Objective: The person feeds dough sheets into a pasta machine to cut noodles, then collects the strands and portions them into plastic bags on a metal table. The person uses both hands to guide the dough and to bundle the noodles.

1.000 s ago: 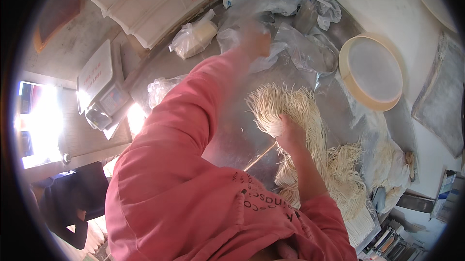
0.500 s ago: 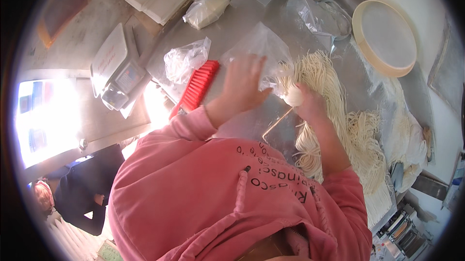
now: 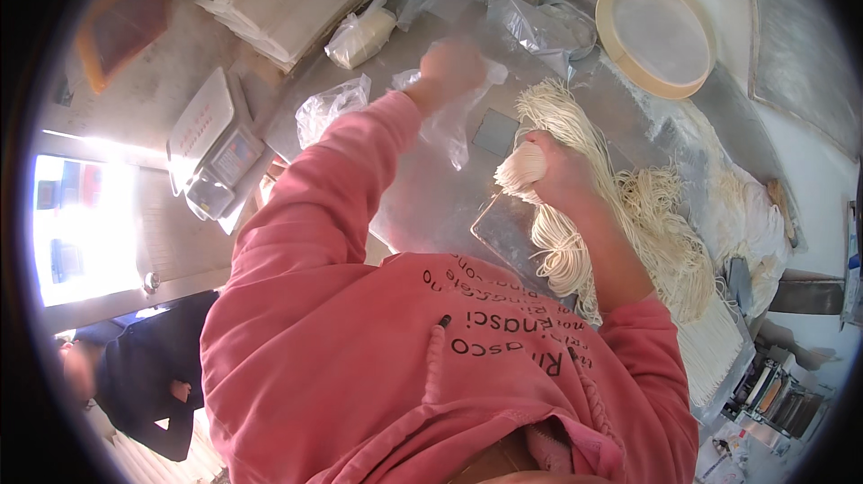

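Bag in one hand, noodles in the other

My left hand (image 3: 452,66) is fisted on a clear plastic bag (image 3: 454,120) above the steel table (image 3: 422,205); my right hand (image 3: 559,171) wraps a noodle bundle (image 3: 520,169).

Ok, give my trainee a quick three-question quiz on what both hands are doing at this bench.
1. True or false: the right hand grips a bundle of pale noodles.
2. What does the left hand hold up? A) a red scraper B) a clear plastic bag C) the round sieve
3. Fill in: the round sieve rests on the ____ side of the metal bench, beyond the noodle pile.

Key: 1 true; 2 B; 3 right.
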Tool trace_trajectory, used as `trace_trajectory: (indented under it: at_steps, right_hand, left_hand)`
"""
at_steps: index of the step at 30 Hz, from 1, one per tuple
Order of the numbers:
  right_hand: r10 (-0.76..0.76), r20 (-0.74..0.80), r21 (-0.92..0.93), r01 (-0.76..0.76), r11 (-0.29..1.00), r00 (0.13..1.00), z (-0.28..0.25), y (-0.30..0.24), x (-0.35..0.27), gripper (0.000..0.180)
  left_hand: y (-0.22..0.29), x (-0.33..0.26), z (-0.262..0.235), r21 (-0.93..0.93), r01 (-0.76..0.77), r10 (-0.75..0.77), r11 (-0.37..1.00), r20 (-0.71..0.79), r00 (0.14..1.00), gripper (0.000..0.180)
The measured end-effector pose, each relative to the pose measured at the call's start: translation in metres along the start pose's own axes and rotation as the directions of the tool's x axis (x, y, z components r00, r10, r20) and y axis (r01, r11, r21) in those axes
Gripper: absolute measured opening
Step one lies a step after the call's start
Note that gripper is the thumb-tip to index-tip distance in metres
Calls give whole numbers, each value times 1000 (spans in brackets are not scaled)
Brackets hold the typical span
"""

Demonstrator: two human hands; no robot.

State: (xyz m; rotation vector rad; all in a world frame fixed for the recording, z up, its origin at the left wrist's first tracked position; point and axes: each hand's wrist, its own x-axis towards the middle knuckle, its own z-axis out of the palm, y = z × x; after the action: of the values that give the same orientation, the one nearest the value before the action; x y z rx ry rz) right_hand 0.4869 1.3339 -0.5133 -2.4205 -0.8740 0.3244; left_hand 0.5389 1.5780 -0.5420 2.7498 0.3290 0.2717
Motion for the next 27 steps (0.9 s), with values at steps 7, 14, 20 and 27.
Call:
trace_trajectory:
  at_steps: [7, 14, 20, 27]
  right_hand:
    - [53, 101, 374, -88, 923, 993, -46, -52, -28, 50]
    - [6, -30, 445, 8, 895, 1000, -11, -49, -17, 49]
    - [-80, -245, 719, 236, 654, 966, -24, -29, -18, 46]
    - [-293, -539, 341, 523, 781, 790, -94, -60, 39, 43]
  left_hand:
    - [51, -34, -83, -232, -227, 98, 946, -464, 880, 8]
    - [103, -152, -89, 84, -955, 869, 285, -443, 221, 25]
    - [45, -171, -119, -209, -958, 940, 197, -238, 245, 28]
    - [50, -80, -59, -760, -525, 774, 382, -47, 631, 40]
